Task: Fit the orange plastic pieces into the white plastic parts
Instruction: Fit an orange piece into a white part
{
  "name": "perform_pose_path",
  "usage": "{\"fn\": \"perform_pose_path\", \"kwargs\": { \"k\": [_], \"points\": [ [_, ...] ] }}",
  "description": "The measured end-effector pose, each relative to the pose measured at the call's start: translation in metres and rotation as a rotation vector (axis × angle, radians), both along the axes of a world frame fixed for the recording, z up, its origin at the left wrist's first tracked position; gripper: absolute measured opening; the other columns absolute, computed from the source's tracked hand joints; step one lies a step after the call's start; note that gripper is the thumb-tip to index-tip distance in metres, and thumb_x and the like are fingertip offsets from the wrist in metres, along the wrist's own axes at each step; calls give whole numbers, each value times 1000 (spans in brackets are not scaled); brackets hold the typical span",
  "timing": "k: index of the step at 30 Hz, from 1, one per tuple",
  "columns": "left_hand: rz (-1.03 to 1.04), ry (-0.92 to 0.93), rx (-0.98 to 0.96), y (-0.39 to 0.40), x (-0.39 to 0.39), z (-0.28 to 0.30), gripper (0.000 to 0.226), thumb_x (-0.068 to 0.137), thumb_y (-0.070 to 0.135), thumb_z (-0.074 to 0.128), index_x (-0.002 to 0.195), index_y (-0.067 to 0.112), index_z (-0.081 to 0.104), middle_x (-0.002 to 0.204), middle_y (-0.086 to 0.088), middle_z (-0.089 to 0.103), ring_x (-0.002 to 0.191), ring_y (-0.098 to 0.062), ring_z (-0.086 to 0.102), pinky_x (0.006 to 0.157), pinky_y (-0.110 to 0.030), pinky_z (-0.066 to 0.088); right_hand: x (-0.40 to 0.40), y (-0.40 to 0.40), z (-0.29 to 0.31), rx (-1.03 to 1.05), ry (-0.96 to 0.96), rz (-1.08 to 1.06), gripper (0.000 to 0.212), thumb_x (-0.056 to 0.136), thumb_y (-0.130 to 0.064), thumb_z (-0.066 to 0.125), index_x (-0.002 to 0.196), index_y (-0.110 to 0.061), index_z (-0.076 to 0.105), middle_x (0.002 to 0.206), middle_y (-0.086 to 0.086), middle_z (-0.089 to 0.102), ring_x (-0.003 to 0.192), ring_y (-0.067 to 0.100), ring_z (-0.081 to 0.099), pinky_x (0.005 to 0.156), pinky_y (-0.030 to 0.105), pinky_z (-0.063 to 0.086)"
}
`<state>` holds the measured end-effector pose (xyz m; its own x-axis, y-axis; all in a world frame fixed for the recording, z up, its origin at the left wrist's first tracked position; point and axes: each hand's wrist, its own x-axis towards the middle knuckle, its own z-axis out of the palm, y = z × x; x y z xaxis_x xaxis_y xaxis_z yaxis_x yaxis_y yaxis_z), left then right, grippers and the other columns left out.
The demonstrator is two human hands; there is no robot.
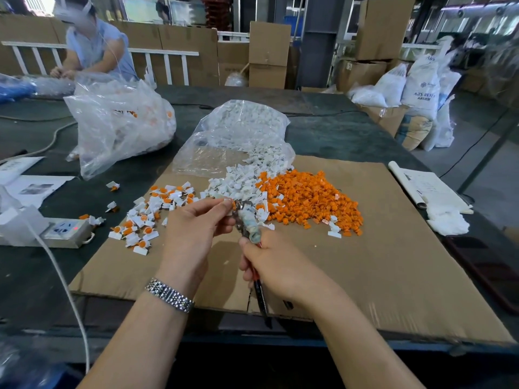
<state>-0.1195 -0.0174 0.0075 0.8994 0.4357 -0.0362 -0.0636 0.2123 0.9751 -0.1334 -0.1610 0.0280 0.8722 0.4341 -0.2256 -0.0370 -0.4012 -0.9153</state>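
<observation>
A heap of loose orange pieces (309, 197) lies on the cardboard sheet (393, 248), right of centre. White parts (238, 183) spill beside it from a clear bag (241, 136). Fitted white-and-orange pieces (148, 217) are scattered at the left. My left hand (196, 223) pinches a small white part (228, 203) with orange showing at its fingertips. My right hand (275, 262) grips the handles of pliers (248, 220), whose jaws meet that part above the cardboard.
A second clear bag (118, 124) holding fitted pieces stands at the back left. A power strip (64, 230) and a white cable (64, 282) lie at the left. Papers (432, 189) lie at the right. Another person (92, 46) works across the table.
</observation>
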Motion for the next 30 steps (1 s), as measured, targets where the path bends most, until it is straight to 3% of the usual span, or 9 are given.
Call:
{"fn": "perform_pose_path", "kwargs": {
  "k": [6,10,14,17,21,25,28,30],
  "points": [
    [38,3,35,-5,-2,-2,6,90,10,75,93,6,79,73,-9,76,63,-12,68,60,-18,55,0,5,-13,-56,-118,-86,24,105,-38,43,83,-29,48,73,1,56,61,18,54,73,50,58],
    [19,9,19,-7,-4,-4,5,90,9,75,91,6,79,74,-10,76,63,-12,69,60,-18,55,1,6,-22,-95,-135,-121,27,105,-39,44,85,-23,52,67,2,50,54,19,47,60,42,51],
    [-15,22,-64,-6,-4,-2,5,88,8,76,90,4,79,78,-14,77,66,-16,71,62,-20,57,5,-5,-18,-74,-83,-65,29,105,-40,43,92,-17,56,67,2,56,49,15,54,52,29,51],
    [-37,17,-111,-3,-4,3,12,88,8,76,77,9,82,80,-13,77,68,-18,73,63,-21,58,10,-23,-8,-69,46,34,36,102,-51,44,103,-17,56,79,0,66,62,10,63,61,24,57],
    [-53,17,-89,0,-7,5,13,89,10,76,79,13,83,86,-13,78,74,-21,75,66,-22,59,29,-45,-11,-334,-170,-143,37,100,-59,40,93,-23,51,84,-3,57,66,12,52,60,27,47],
    [-20,56,111,7,-10,-3,9,89,12,77,87,19,83,85,-1,79,75,-17,75,64,-21,59,44,-68,-31,-845,-377,-337,49,98,-54,44,124,-13,49,123,10,52,111,29,53,96,46,45],
    [153,150,445,23,-3,-14,12,90,19,77,85,30,77,77,6,76,77,-15,73,66,-28,59,44,-76,-50,-937,-402,-366,60,97,-54,48,141,-14,41,134,13,48,126,32,45,102,48,36],
    [266,228,669,36,4,-21,8,93,22,74,89,28,73,88,4,75,85,-17,69,72,-35,55,43,-78,-60,-982,-457,-386,65,96,-59,47,145,-16,39,132,11,48,124,30,44,100,46,36]
  ]
}}
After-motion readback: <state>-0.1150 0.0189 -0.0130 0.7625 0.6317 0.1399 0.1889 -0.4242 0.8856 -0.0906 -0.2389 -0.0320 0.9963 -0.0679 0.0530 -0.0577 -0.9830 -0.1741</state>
